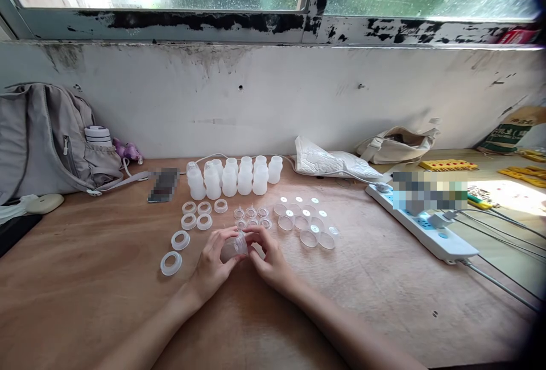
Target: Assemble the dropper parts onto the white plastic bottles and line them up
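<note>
Translucent bottle (230,250) held low at centre, above the near part of the wooden table (106,301), and it is tilted, with its ridged end turned up and to the right! Its body is wrapped from the left by the left hand (214,256), fingers curled over the top and thumb laid along the lower side. At the ridged end it is met by the right hand (268,256), fingers bent and closed in narrowly; whether the tabletop is touched by the bottle cannot be told.

Just beyond the fingers, small clear teats (251,212) are set out in two short rows. To the left, seven white rings (171,272) are laid flat, two of them strung out towards the near side. Over on the right, clear cups (309,239) are clustered close together. Farther back, frosted bottles (229,182) are lined up upright in two rows, and behind them a white cable (213,156) is run along the wall (170,97). Off to the far right, a power strip (441,247) is seen, plugs fitted.
</note>
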Available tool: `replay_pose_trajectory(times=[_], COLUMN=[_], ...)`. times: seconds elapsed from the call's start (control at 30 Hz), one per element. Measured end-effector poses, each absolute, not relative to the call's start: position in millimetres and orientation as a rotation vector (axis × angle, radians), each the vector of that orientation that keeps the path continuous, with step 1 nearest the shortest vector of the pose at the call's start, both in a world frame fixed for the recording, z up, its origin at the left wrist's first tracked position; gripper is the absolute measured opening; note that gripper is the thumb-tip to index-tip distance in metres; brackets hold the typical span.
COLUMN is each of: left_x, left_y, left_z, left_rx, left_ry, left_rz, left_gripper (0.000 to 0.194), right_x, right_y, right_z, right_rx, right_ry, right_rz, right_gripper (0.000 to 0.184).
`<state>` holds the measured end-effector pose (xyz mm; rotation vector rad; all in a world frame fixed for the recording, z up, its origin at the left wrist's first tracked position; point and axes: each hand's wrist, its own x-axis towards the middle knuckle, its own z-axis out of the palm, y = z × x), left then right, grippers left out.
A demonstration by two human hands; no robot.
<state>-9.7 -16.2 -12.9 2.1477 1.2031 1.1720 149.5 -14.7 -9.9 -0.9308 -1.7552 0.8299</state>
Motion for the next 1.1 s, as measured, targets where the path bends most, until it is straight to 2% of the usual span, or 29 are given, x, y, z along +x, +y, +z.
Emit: replay_pose_trajectory(times=[0.23,0.43,0.6,0.83,0.97,1.1], left_x=[-9.1,-10.9,-10.6,-7.4,-8.0,-9.1], left_y=[-18.3,-19.2,-19.0,-17.0,-15.6,-15.2], left_z=[-9.9,-5.5,-7.2,-8.6,-9.6,-9.3], left_rx=[2.174,2.124,2.034,2.052,2.067,2.056], left_ry=[1.150,1.166,1.157,1.134,1.158,1.177], left_rz=[1.089,1.079,1.094,1.026,0.990,0.958], left_gripper=[0.042,0.036,0.019,0.032,0.031,0.033], right_x=[151.1,148.7,148.9,145.1,145.0,149.9], right_y=[-14.9,-12.7,-7.6,-7.4,-8.0,-5.8], right_z=[-6.2,-4.9,-9.5,-15.0,-14.2,-8.6], right_rx=[-0.950,-0.933,-0.991,-1.031,-0.985,-1.130], right_ry=[-1.765,-1.659,-1.530,-1.580,-1.569,-1.551], right_rz=[0.911,0.934,0.943,0.947,1.011,0.872], right_gripper=[0.044,0.025,0.022,0.019,0.017,0.010])
